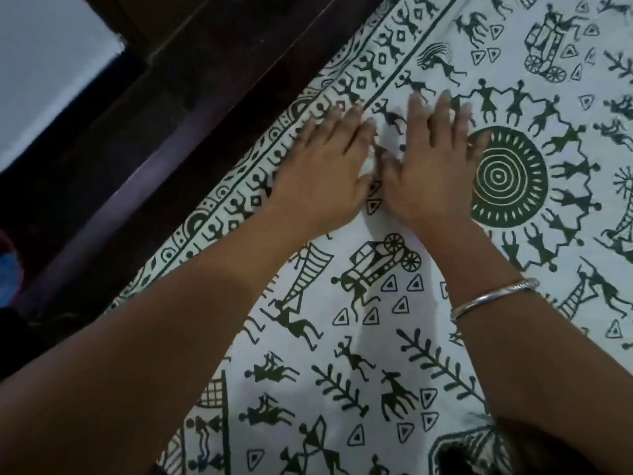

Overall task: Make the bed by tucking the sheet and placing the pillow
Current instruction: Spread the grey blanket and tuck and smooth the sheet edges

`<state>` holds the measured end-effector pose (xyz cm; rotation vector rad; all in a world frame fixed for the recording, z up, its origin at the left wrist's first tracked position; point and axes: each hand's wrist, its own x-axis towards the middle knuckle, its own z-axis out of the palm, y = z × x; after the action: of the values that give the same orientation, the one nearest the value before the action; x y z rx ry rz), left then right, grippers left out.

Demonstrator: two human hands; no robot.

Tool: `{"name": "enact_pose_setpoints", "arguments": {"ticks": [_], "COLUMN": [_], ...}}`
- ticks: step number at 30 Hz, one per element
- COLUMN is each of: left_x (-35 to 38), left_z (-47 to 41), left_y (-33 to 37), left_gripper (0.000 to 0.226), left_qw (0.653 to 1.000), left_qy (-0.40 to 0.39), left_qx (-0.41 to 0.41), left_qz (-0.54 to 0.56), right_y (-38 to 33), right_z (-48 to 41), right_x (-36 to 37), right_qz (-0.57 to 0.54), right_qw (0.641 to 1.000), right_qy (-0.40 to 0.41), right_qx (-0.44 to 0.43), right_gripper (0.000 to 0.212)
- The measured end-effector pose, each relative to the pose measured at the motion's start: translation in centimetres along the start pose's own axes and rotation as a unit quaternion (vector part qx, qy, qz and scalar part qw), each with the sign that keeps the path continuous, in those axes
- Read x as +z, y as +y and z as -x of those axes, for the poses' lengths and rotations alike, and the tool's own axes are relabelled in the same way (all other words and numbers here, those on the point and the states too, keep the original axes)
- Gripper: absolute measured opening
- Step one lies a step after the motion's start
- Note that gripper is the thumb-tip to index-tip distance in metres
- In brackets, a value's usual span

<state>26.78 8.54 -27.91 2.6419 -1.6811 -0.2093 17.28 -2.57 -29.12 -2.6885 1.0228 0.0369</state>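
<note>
A white sheet [376, 337] printed with dark green tribal figures, carts and a round sun motif covers the bed. My left hand [322, 166] lies flat on it near the patterned border, fingers straight. Beside it my right hand [431, 166] also presses flat on the sheet, fingers spread, its thumb close to the left thumb. A silver bangle [489, 298] sits on my right wrist. No pillow is in view.
A dark wooden bed frame [164, 138] runs diagonally along the sheet's left edge. Beyond it is a pale wall or floor patch [48, 73] at the top left. Something blue and red [8, 265] shows at the left edge.
</note>
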Motion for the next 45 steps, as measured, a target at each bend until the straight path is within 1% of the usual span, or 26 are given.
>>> {"name": "enact_pose_setpoints", "arguments": {"ticks": [1, 2, 3, 4, 5, 7, 8, 9, 11, 13, 14, 15, 17, 21, 23, 27, 30, 35, 41, 45], "left_x": [0.1, 0.0, -0.2, -0.5, -0.7, -0.4, 0.0, 0.5, 1.3, 1.7, 1.8, 2.0, 2.4, 2.7, 2.8, 2.7, 2.6, 2.7, 2.7, 2.5], "left_z": [-0.5, -0.9, -1.4, -1.9, -2.4, -3.3, -3.6, -4.0, -4.7, -5.1, -5.2, -5.2, -4.9, -4.4, -4.0, -2.4, -1.4, 0.3, 1.5, 2.3], "left_y": [-0.3, -0.5, -0.5, 0.0, 0.9, 3.4, 4.7, 5.8, 7.4, 8.8, 9.7, 10.8, 12.7, 14.8, 15.6, 17.3, 18.5, 20.9, 22.8, 24.0], "left_gripper": [0.068, 0.072, 0.076, 0.078, 0.079, 0.075, 0.073, 0.070, 0.071, 0.074, 0.073, 0.070, 0.064, 0.065, 0.065, 0.064, 0.062, 0.063, 0.065, 0.068], "left_qw": [0.999, 0.997, 0.995, 0.995, 0.998, 0.998, 0.996, 0.995, 0.997, 0.999, 0.999, 0.999, 0.996, 0.996, 0.993, 0.987, 0.983, 0.977, 0.975, 0.966], "left_qy": [-0.030, -0.040, -0.032, -0.007, 0.016, 0.023, 0.008, -0.015, -0.048, -0.031, -0.016, -0.009, -0.018, -0.030, -0.027, -0.039, -0.049, -0.068, -0.086, -0.095], "left_qx": [-0.023, -0.056, -0.082, -0.081, -0.047, 0.057, 0.090, 0.098, 0.064, 0.029, 0.032, 0.049, 0.086, 0.089, 0.110, 0.150, 0.176, 0.197, 0.199, 0.233], "left_qz": [-0.016, -0.031, -0.044, -0.051, -0.048, -0.019, -0.007, 0.000, -0.010, -0.021, -0.020, -0.019, -0.016, -0.009, -0.020, -0.028, -0.032, -0.041, -0.040, -0.050], "right_y": [0.6, 1.2, 1.8, 2.4, 3.0, 4.9, 5.9, 6.9, 8.8, 10.2, 10.7, 11.2, 11.7, 12.9, 13.5, 14.2, 14.8, 15.9, 16.4, 16.9], "right_z": [0.2, 0.5, 0.7, 0.8, 1.0, 1.7, 2.1, 2.7, 4.1, 5.5, 6.1, 6.6, 7.6, 10.0, 11.2, 13.7, 15.6, 18.3, 20.2, 21.1], "right_x": [0.0, -0.1, -0.3, -0.6, -0.9, -1.2, -1.1, -1.0, -0.9, -1.1, -1.1, -1.2, -1.2, -1.3, -1.3, -1.5, -1.8, -2.5, -2.5, -2.5], "right_qz": [0.007, 0.005, -0.013, -0.039, -0.060, -0.056, -0.037, -0.017, 0.001, 0.002, 0.005, 0.006, 0.001, -0.008, -0.011, -0.007, -0.015, -0.014, 0.000, -0.004], "right_qw": [1.000, 0.998, 0.996, 0.995, 0.995, 0.998, 0.998, 0.998, 0.998, 0.997, 0.996, 0.996, 0.996, 0.992, 0.989, 0.983, 0.980, 0.977, 0.974, 0.974], "right_qy": [-0.027, -0.050, -0.054, -0.037, -0.007, 0.041, 0.036, 0.016, -0.017, -0.009, -0.006, -0.007, -0.011, -0.002, -0.002, -0.029, -0.045, -0.061, -0.074, -0.074], "right_qx": [0.001, -0.028, -0.065, -0.088, -0.083, -0.015, 0.026, 0.052, 0.067, 0.077, 0.085, 0.089, 0.093, 0.124, 0.146, 0.182, 0.194, 0.202, 0.214, 0.215], "right_gripper": [0.069, 0.070, 0.069, 0.067, 0.066, 0.063, 0.062, 0.062, 0.065, 0.066, 0.067, 0.068, 0.067, 0.061, 0.063, 0.069, 0.069, 0.067, 0.066, 0.066]}}
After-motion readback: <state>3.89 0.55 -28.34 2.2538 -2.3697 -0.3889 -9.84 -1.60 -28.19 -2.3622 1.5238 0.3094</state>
